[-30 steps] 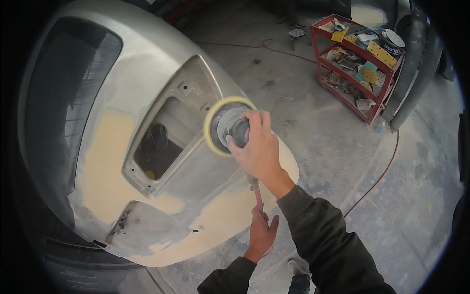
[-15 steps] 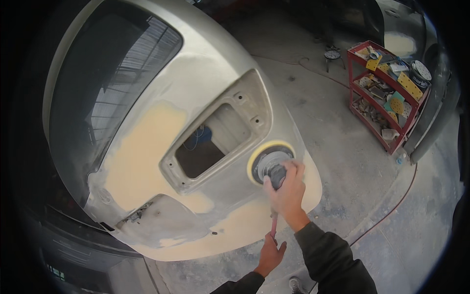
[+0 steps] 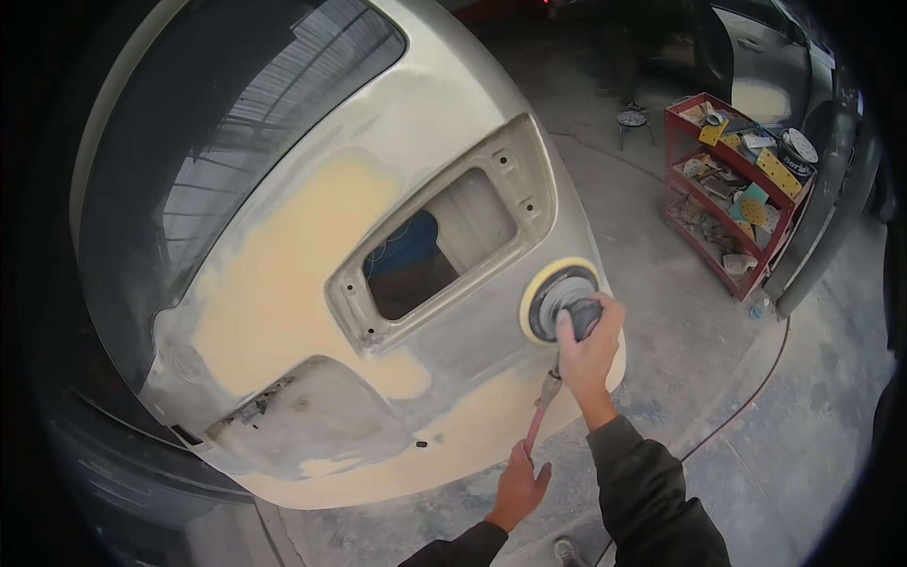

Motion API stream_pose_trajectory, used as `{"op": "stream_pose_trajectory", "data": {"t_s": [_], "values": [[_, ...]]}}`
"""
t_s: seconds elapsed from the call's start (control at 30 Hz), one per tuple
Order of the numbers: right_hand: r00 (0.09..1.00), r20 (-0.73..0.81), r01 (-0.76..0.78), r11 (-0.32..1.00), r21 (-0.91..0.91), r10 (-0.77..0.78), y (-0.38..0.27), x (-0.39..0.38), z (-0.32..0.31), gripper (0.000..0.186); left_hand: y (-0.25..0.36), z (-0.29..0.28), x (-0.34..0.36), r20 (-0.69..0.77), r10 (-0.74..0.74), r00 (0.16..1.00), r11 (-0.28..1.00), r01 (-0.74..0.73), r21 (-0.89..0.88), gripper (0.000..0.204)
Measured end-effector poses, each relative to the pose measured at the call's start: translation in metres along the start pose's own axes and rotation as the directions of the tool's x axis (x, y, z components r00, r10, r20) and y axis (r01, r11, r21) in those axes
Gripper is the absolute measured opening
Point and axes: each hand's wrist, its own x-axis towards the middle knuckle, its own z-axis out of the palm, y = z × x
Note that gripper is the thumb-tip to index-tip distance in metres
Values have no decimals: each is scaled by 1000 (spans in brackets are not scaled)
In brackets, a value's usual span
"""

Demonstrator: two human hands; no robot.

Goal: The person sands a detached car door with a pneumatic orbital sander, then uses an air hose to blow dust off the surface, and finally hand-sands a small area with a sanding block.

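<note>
My right hand [image 3: 591,354] is wrapped round the dark head of an air sander [image 3: 565,300], whose round pad has a yellow rim. The pad lies against the right side of a car tailgate [image 3: 444,354], just right of its rectangular light opening [image 3: 442,241]. Below it, my left hand [image 3: 519,487] grips the reddish air hose [image 3: 539,420] that runs up to the sander. Patches of cream-coloured filler [image 3: 283,274] cover parts of the silver and grey sanded panel, including its lower edge.
A red three-shelf cart [image 3: 727,194] with sanding discs and tools stands at the right. Near it is a small round stool [image 3: 632,120]. A red hose [image 3: 746,404] snakes over the concrete floor. Another car door [image 3: 756,66] with a filler patch is behind the cart.
The sander and my right hand have shifted right across the panel, toward its edge. More of the hose now shows between my hands. The whole view has also shifted slightly.
</note>
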Motion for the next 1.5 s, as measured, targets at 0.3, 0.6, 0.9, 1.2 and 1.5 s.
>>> {"op": "stream_pose_trajectory", "data": {"t_s": [0.3,0.6,0.9,1.2,1.5], "values": [[995,95,33,999,-18,-31,-37,-99,34,55,-72,-18,-63,-25,-151,988,987,153,53,62],[766,583,276,958,83,-271,-82,-196,58,62,-196,23,-115,6,41,999,968,-41,249,70],[419,908,-45,998,38,-15,-31,-240,-35,63,-129,158,-213,323,-134,937,984,164,-68,66],[905,351,-237,970,-58,242,86,-184,-99,59,-95,133,-199,104,-169,980,964,186,-191,50],[965,205,209,951,-229,-163,27,-133,1,57,-125,42,-93,-239,-14,971,999,3,-47,52]]}}
